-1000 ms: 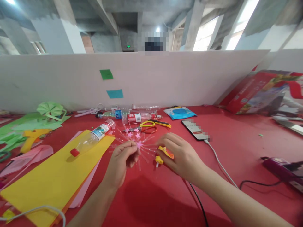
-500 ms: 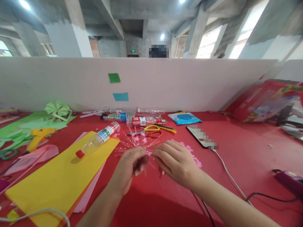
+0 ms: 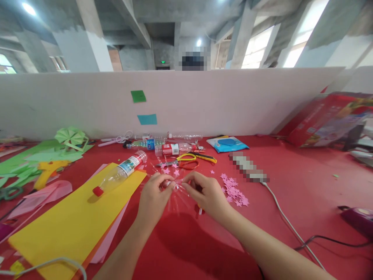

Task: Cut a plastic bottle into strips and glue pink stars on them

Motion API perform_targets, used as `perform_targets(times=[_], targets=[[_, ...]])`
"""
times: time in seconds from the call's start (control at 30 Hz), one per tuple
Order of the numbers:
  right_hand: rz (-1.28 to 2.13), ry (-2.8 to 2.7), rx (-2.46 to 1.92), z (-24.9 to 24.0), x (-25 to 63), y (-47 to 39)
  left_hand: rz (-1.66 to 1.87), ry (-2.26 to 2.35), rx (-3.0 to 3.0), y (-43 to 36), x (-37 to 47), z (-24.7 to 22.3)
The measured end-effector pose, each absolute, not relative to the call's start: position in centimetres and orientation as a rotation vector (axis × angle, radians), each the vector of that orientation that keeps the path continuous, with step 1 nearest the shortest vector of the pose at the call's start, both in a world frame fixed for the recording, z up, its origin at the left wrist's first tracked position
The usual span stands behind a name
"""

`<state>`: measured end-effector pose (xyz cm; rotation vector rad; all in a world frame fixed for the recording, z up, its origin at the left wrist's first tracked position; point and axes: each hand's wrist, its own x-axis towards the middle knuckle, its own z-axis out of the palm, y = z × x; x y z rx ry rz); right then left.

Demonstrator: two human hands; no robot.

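Observation:
A clear plastic bottle piece, cut into thin strips [image 3: 175, 202] that fan outward, is between my hands above the red table. My left hand [image 3: 154, 196] closes thumb and fingers around its middle. My right hand [image 3: 210, 194] has thumb and index finger pinched together at one of the clear strips, on the right of the centre. Pink paper stars [image 3: 176, 172] show at the far strips. Beyond my right hand lies a heap of pink stars [image 3: 233, 189]. A small orange and white item [image 3: 200, 209] is partly hidden under that hand.
Yellow paper sheets [image 3: 72, 221] and a clear bottle with a red cap [image 3: 121, 171] lie left. Behind are scissors [image 3: 188, 157], more bottles [image 3: 175, 149] and a blue packet [image 3: 229, 144]. A phone [image 3: 246, 165] with a white cable and a purple corded tool [image 3: 357, 221] lie right.
The pink star at my right fingertips is no longer visible there. My left hand has turned, its thumb now over the bottle piece. My right hand has shifted slightly left, uncovering more stars.

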<state>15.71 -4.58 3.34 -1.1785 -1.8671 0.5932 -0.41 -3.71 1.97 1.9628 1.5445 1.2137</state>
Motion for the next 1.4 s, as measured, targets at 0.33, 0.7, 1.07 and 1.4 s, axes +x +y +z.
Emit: perform_targets(times=[0.33,0.7,1.07,1.4], targets=[[1.127,-1.57,-1.184,2.7,15.1,-4.5,1.318,1.329,1.951,-4.0,0.5,0.4],[1.329,-1.388,-1.211,2.6,15.2,-4.3,1.266,1.336,1.909,-4.3,0.8,0.9],[1.302,-1.375,-1.249,2.5,15.1,-4.2,1.228,1.265,1.794,-4.6,0.9,1.1],[1.163,-1.465,-1.249,1.9,14.9,-4.3,1.167,1.271,1.699,-4.4,0.7,1.3]])
